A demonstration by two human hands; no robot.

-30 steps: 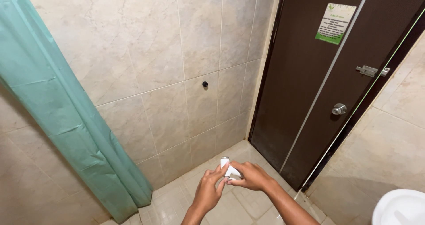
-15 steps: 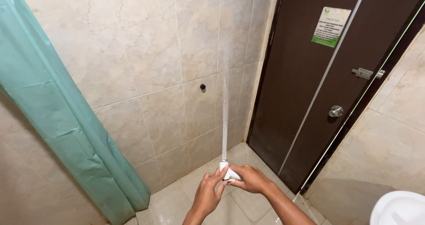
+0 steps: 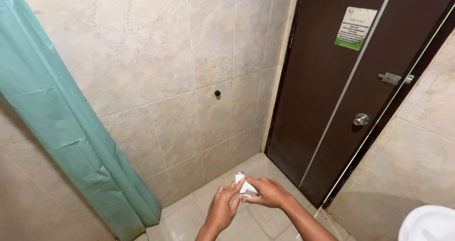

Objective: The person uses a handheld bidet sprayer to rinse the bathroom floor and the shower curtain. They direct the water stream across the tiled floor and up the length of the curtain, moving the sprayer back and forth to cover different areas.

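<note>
While both hands, left hand (image 3: pixel 222 210) and right hand (image 3: pixel 265 193), gripped the white sprayer (image 3: pixel 244 186) below the door (image 3: pixel 341 94), its water jet had apparently stopped.

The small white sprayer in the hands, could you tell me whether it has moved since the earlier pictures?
No: the white sprayer sits at the same spot over the floor tiles by the brown door.

Beige tiled walls (image 3: pixel 156 56) and floor (image 3: pixel 189 217); teal curtain (image 3: pixel 71 141) far left of grip; dark door (image 3: pixel 332 98) upper right; white basin (image 3: pixel 429 224) right.
</note>
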